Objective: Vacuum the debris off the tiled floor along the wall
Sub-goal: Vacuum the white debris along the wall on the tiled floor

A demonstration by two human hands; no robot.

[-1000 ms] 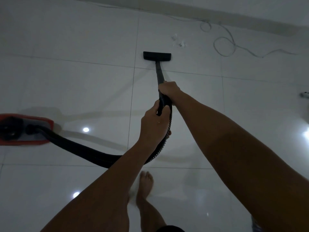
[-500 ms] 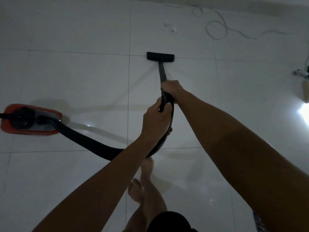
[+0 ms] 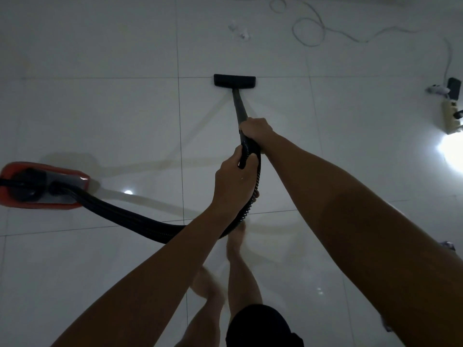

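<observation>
So we've got both hands on the vacuum here: our right hand [image 3: 255,132] has its grip wrapped around the smooth black wand [image 3: 239,108] up front, and our left hand [image 3: 231,185] is clenched around the ribbed black hose [image 3: 140,219] just behind it, where the hose meets the handle. The wand runs straight out toward 12 o'clock and ends in a flat, rectangular black floor nozzle [image 3: 234,81] sitting right on a grout line of the glossy white tiled floor [image 3: 100,116]. The debris [image 3: 239,31], a few small crumpled whitish bits, lies further out at 12 o'clock, well apart from the nozzle and close to the wall edge. The hose curves under our left forearm and off to 9 o'clock, where it plugs into the red vacuum canister [image 3: 40,185] with its dark round top. A thin pale cable [image 3: 310,28] loops loosely across the tiles around 1 o'clock, and a cream power strip [image 3: 453,118] sits at 3 o'clock beside a bright glare on the tile. The lighting is pretty dim, and our bare feet look blurry down at 6 o'clock.
</observation>
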